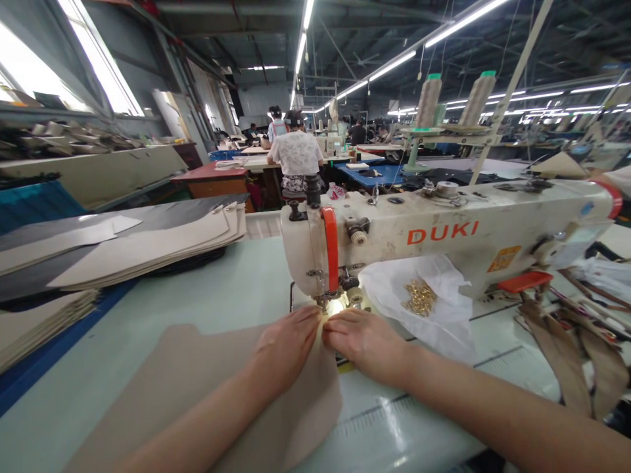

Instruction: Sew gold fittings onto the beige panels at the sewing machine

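The panel point(197, 361) lies on the tabletop point(236, 282) at the near left of the machine point(384, 217), its far right part reaching the machine's left end; judged by its thin, smooth look, it should be light, flexible and prone to slide or crease; hold it flat, by the edges. Left hand point(288, 345) lies palm down, fingers together over the panel; right hand point(365, 341) angles in from the right, fingers together and bent at the edge; whether either pinches cannot be told.
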